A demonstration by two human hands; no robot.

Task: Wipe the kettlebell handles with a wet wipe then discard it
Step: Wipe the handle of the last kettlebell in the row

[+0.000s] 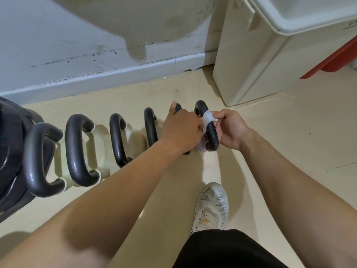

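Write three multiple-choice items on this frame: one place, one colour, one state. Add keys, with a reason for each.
1. Where is the wet wipe?
A) flat on the floor
B) wrapped over the rightmost handle
C) on the shoe

2. What colour are the kettlebell handles?
A) black
B) red
C) white

3. What is the right hand doing?
A) hanging open
B) gripping the shoe
C) pinching the wet wipe

Keys:
1 B: the white strip lies across that handle's bar.
2 A: every handle in the row is black.
3 C: its fingertips close on the wipe's end beside the bar.
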